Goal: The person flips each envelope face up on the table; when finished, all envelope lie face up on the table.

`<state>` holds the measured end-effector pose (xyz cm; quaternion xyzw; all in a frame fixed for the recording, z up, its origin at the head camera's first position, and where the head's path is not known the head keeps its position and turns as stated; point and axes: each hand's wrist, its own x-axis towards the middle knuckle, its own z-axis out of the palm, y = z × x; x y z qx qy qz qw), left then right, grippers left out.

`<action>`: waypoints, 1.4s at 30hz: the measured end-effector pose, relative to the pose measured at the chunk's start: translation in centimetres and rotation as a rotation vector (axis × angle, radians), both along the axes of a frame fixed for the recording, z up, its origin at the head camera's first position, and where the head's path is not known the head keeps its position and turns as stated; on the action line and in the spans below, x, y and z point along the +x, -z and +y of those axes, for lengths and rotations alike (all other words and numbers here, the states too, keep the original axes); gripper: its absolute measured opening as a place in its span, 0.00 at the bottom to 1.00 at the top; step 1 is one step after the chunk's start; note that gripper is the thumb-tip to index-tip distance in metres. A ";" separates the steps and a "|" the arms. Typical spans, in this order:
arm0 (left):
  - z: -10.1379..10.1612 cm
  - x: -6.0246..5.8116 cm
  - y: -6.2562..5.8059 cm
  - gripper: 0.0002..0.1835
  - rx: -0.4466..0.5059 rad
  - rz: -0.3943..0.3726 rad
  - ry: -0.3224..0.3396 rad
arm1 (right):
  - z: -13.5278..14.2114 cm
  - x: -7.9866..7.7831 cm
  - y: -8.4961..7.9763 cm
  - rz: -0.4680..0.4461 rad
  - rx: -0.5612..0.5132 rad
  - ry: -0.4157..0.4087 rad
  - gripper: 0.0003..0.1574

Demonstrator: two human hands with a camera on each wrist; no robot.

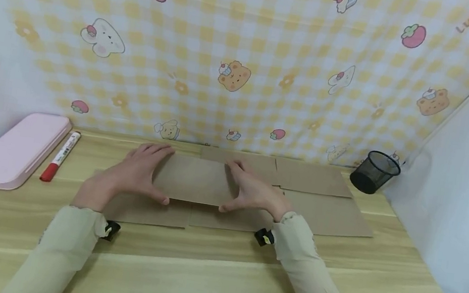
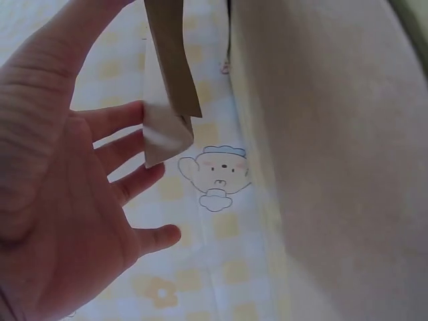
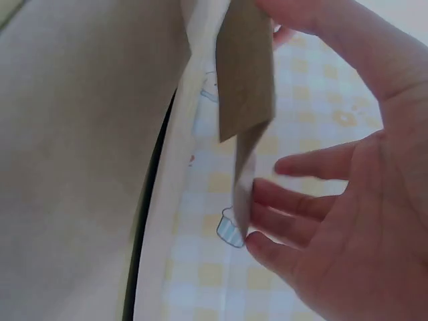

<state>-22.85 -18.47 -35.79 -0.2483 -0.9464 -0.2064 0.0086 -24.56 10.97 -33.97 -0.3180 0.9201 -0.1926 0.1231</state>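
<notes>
Between the two hands, a brown cardboard box [image 1: 196,178] is held raised over the flat cardboard in the head view. My left hand [image 1: 136,170] grips its left end, thumb at the near edge and fingers at the far edge. The right hand [image 1: 257,189] grips the opposite end the same way. In the left wrist view a folded flap [image 2: 172,57] stands out, with fingertips at its lighter edge. Another bent flap [image 3: 246,73] shows in the right wrist view, fingertips along its lower part. The box's underside is hidden in the head view.
Several flat cardboard pieces [image 1: 328,215] lie under and right of the hands on the wooden table [image 1: 180,279]. A black mesh pen holder [image 1: 375,172] stands at the back right. At left lie a pink case [image 1: 20,149] and a red-capped marker [image 1: 60,156]. A patterned cloth [image 1: 205,37] hangs behind.
</notes>
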 end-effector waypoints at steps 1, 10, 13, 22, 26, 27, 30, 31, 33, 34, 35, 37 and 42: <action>0.0 0.1 -0.1 0.63 0.004 -0.005 0.004 | 0.1 0.2 0.0 0.007 -0.009 -0.008 0.71; -0.1 0.7 -1.0 0.61 0.023 -0.026 0.016 | 4.3 2.6 -0.1 0.049 -0.326 -0.023 0.38; -0.3 0.7 -1.2 0.62 0.009 -0.032 0.005 | 5.9 3.6 0.1 0.075 -0.372 -0.068 0.19; 0.1 0.7 -1.7 0.64 0.054 -0.060 0.026 | 7.6 4.7 1.4 0.217 -0.291 -0.221 0.21; 0.6 0.9 -2.2 0.64 0.056 -0.080 0.056 | 7.4 4.4 1.9 0.391 -0.221 -0.222 0.15; 0.6 1.0 -2.3 0.63 0.058 -0.086 0.057 | 7.4 4.4 1.9 0.433 -0.197 -0.229 0.12; 0.6 1.2 -2.9 0.62 0.066 -0.101 0.048 | 7.3 4.3 1.9 0.527 -0.143 -0.254 0.09; 0.6 1.3 -3.0 0.62 0.072 -0.103 0.048 | 7.3 4.3 1.9 0.554 -0.131 -0.261 0.07; 0.6 1.4 -3.3 0.61 0.084 -0.109 0.057 | 7.3 4.2 1.9 0.585 -0.127 -0.267 0.09; 0.6 1.4 -3.4 0.60 0.091 -0.113 0.066 | 7.3 4.2 1.9 0.592 -0.128 -0.267 0.11; 0.7 1.4 -3.4 0.60 0.099 -0.116 0.076 | 7.3 4.2 1.8 0.597 -0.129 -0.266 0.16; 0.9 1.5 -3.5 0.59 0.108 -0.124 0.096 | 7.1 4.3 1.8 0.600 -0.130 -0.264 0.21; 1.2 1.9 -3.5 0.59 0.112 -0.160 0.116 | 6.7 4.4 1.7 0.601 -0.144 -0.274 0.22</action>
